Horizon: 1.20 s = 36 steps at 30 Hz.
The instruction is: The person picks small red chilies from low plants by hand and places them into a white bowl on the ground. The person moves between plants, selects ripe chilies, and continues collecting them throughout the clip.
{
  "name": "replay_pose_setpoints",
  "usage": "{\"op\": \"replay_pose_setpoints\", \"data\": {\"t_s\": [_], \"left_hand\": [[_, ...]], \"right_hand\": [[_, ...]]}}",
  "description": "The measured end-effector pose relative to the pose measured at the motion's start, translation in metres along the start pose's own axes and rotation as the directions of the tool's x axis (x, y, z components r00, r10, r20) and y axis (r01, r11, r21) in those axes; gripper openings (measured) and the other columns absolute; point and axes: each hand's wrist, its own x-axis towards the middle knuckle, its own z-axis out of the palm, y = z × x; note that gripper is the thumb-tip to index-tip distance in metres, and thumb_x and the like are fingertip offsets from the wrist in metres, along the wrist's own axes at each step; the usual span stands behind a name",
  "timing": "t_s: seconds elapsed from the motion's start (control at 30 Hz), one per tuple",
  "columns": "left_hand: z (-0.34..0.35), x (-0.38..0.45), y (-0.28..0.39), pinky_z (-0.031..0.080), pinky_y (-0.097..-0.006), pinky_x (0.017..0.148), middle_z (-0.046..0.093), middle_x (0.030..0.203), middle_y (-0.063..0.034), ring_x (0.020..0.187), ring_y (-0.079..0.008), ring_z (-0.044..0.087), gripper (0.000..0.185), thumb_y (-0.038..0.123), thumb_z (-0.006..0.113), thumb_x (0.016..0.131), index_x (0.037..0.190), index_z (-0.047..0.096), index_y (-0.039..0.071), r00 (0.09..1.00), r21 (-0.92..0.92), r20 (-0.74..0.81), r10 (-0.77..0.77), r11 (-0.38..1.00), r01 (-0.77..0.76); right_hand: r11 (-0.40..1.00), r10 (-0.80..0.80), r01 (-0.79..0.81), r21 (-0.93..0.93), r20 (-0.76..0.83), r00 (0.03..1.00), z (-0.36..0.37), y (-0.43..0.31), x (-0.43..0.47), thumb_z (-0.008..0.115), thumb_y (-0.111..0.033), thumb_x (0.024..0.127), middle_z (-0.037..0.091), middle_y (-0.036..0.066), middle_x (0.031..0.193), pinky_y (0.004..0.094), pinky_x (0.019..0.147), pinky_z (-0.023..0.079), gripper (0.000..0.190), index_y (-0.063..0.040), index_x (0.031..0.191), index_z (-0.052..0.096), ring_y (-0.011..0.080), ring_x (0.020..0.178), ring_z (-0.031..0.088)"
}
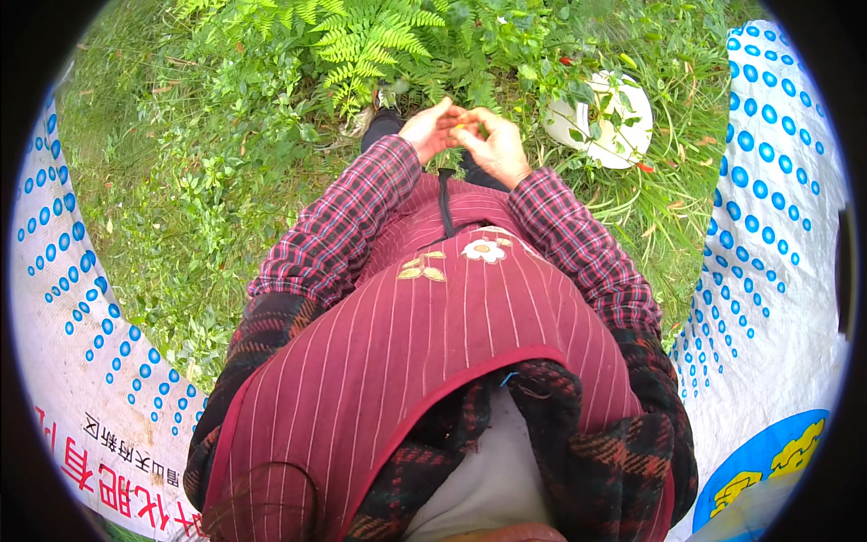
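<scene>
My left hand (433,129) and my right hand (496,142) meet in front of my apron (440,305), fingertips close together. Between the thumb and fingers of my right hand is a small yellow-green piece (463,127), too small to name surely. The left fingers are extended beside it; whether they also grip it is unclear. To the right of my hands, a white plastic container (623,129) sits in the grass, partly covered by leafy stems. Around it the plants bear a red pepper (566,61), another red pepper (645,167) and a green pepper (628,61).
Fern fronds (372,47) grow ahead of my shoe (387,98). Low leafy plants (210,183) and grass spread to the left. A white woven sack with blue dots (765,190) and printed writing hangs along both sides of me.
</scene>
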Motion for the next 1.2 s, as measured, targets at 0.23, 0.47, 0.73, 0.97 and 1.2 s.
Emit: {"op": "replay_pose_setpoints", "data": {"t_s": [0.23,0.47,0.73,0.97,1.2], "left_hand": [[0.004,0.017,-0.004,0.040,-0.0213,0.059,0.056,0.079,0.0017,0.069,-0.0073,0.050,0.017,0.018,0.045,0.090,0.099,0.055,0.009,0.994,0.372,0.099,-0.042,0.928,0.003],[0.022,0.058,0.007,0.038,-0.0186,0.054,0.056,0.075,0.0030,0.062,-0.0050,0.047,0.020,0.015,0.050,0.086,0.104,0.053,0.008,1.000,0.626,0.014,0.001,0.780,-0.009],[0.055,0.105,-0.007,0.042,-0.0249,0.066,0.058,0.079,-0.0022,0.073,-0.0089,0.052,0.028,0.016,0.066,0.077,0.101,0.053,0.007,0.979,0.829,0.071,0.192,0.535,-0.165],[0.052,0.110,-0.002,0.042,-0.0233,0.060,0.057,0.077,-0.0009,0.067,-0.0078,0.050,0.012,0.015,0.061,0.081,0.088,0.056,0.006,0.991,0.651,0.024,0.135,0.750,-0.118],[0.051,0.123,0.000,0.042,-0.0221,0.059,0.057,0.074,-0.0006,0.063,-0.0087,0.050,0.005,0.013,0.056,0.085,0.086,0.054,0.009,0.995,0.296,-0.034,-0.098,0.950,0.103]], "right_hand": [[0.995,0.087,-0.095,-0.026,-0.224,0.971,-0.034,0.031,-0.005,0.051,-0.012,0.085,0.061,0.007,0.071,0.0248,0.059,0.046,0.013,-0.003,0.086,0.061,0.0110,0.063,0.056],[0.885,0.049,-0.084,-0.459,-0.089,0.995,-0.096,0.081,0.038,0.065,-0.027,0.071,0.057,0.012,0.061,0.0360,0.056,0.046,0.026,-0.003,0.082,0.059,0.0268,0.057,0.058],[0.850,0.147,-0.132,-0.510,-0.012,0.989,-0.086,0.110,0.056,0.064,-0.026,0.073,0.062,0.013,0.068,0.0376,0.067,0.047,0.021,-0.005,0.076,0.061,0.0289,0.068,0.061],[0.849,0.338,-0.257,-0.462,0.100,0.936,-0.092,0.074,0.052,0.055,-0.024,0.083,0.063,0.008,0.077,0.0301,0.071,0.044,0.017,-0.009,0.092,0.059,0.0201,0.070,0.059],[0.919,0.269,-0.254,-0.301,0.006,0.963,-0.088,0.116,0.056,0.058,-0.032,0.083,0.064,0.011,0.079,0.0328,0.068,0.047,0.029,-0.016,0.106,0.059,0.0228,0.072,0.061]]}}
